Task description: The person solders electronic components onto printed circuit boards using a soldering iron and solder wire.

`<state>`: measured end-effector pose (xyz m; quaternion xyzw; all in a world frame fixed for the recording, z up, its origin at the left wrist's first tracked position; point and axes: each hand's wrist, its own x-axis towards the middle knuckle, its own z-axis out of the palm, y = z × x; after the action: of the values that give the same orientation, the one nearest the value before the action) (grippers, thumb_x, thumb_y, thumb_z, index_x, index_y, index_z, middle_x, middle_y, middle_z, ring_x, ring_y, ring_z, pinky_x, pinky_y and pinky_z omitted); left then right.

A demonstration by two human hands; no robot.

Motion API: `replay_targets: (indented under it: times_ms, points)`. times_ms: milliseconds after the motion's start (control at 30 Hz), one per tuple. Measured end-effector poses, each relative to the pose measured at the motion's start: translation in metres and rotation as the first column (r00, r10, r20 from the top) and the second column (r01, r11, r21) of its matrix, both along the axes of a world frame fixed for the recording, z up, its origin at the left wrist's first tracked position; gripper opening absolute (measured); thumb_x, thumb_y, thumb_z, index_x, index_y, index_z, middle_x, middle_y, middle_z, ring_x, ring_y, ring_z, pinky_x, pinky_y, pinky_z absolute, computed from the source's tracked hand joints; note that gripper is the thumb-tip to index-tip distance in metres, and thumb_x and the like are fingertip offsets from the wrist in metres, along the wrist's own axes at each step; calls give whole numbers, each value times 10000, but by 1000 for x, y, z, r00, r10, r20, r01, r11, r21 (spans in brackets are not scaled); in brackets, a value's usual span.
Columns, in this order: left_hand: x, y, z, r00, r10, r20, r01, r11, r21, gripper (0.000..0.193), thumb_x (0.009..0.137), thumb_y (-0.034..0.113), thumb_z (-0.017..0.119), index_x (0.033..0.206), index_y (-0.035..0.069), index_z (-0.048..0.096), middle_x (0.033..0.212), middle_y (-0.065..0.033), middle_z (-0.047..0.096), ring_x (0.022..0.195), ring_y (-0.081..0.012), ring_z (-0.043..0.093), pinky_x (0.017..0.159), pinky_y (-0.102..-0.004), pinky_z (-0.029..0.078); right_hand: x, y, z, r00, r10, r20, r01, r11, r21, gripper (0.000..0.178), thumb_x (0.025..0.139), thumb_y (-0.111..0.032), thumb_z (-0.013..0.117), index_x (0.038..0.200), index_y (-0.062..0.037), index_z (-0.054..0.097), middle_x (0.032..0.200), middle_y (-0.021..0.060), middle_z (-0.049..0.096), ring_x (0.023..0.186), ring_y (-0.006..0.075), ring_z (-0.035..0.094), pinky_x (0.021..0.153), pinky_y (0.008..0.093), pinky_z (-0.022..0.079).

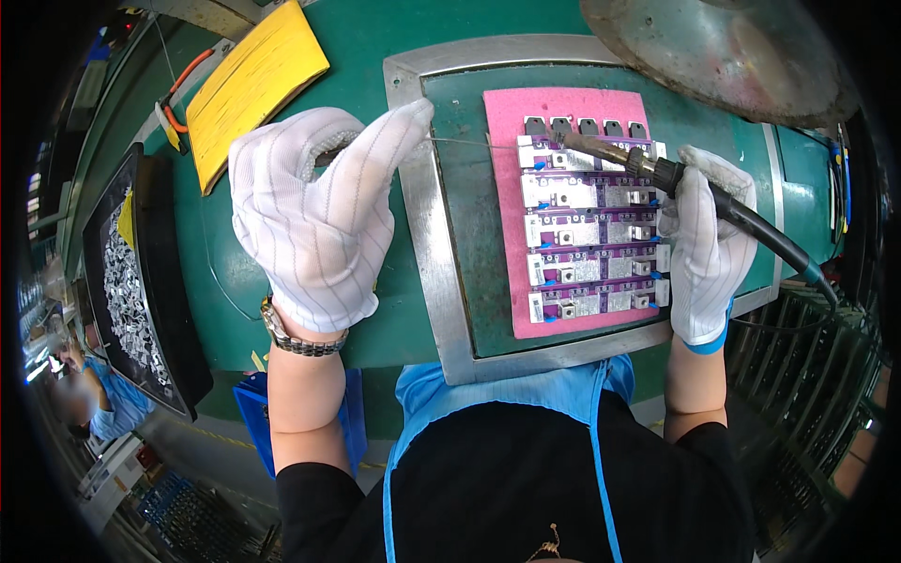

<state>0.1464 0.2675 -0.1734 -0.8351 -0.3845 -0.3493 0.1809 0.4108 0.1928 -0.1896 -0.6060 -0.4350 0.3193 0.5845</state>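
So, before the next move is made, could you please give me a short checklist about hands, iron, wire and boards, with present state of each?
1. Left hand and right hand gloved: ok.
2. Soldering iron held in the right hand: ok.
3. Thin wire running from the left hand toward the top board: ok.
4. Purple boards lying on the pink pad: ok.
5. Iron tip touching the top board: cannot tell.

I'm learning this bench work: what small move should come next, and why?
Perhaps ease the wire in the left hand toward the soldering iron's tip: the right hand holds the iron over the top board and the wire extends toward it.
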Motion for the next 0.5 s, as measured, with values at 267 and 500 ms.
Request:
replay_targets:
  times_ms: [267,500]
  points:
    - [1,-1,0,1000,12,-20,-12,1000,-12,414,565,35,792,950,188,789,814,18,631,763,-160,587,685,-292,472,0,3,2,984,39,176,-34,999,-34,216,910,-62,660,1103,19,607,951,62,651,754,74,605,665,197,492]
    - [-3,-4,-5,998,-15,-61,16,1000,9,531,568,92,747,1081,230,752,893,12,578,801,-187,562,708,-331,458,0,4,-1,947,47,318,-60,998,31,232,959,-84,596,1172,8,604,1032,61,653,843,88,619,735,196,507]
